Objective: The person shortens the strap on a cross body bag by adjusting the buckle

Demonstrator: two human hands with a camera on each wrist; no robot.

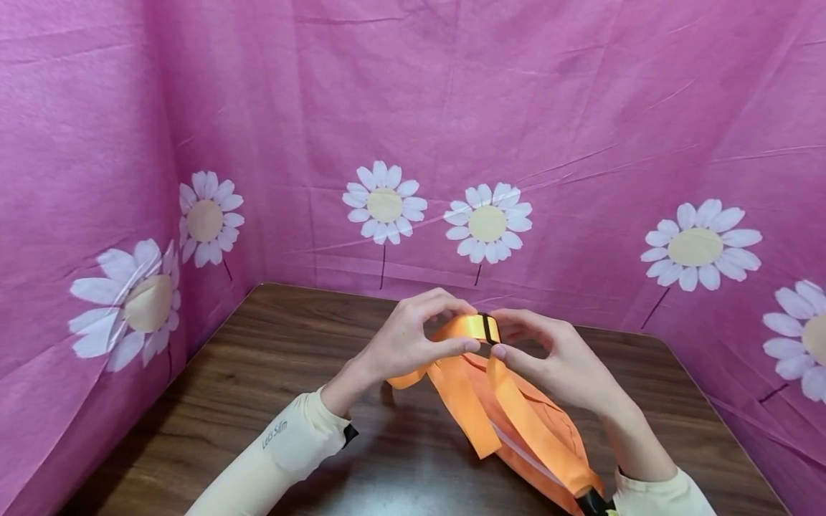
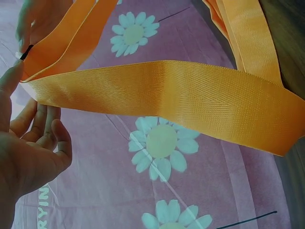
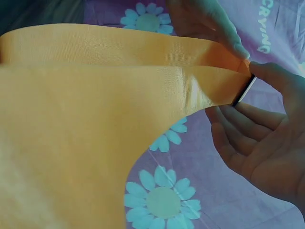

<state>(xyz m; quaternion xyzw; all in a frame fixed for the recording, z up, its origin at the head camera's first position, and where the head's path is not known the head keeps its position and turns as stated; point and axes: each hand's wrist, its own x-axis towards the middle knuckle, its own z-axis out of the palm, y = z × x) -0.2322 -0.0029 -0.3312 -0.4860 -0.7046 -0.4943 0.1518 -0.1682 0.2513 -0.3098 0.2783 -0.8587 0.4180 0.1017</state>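
Note:
Between both hands, raised above the table, is a black strap slider [image 1: 488,328] with a wide orange strap [image 1: 461,330] threaded through it. My left hand [image 1: 413,333] pinches the looped strap just left of the slider, thumb below and fingers above. The right hand [image 1: 564,362] pinches the slider's right edge between thumb and fingertips; the right wrist view shows the slider [image 3: 244,90] at those fingertips. Below hangs an orange waist bag [image 1: 542,423] with a pale zip line. One loose strap end [image 1: 480,437] dangles in front of it.
A dark wood-grain table [image 1: 258,373] lies beneath the bag. A pink cloth [image 1: 413,93] printed with white daisies surrounds it at the back and sides. Near the right sleeve, a black buckle [image 1: 590,500] sits at the strap's lower end.

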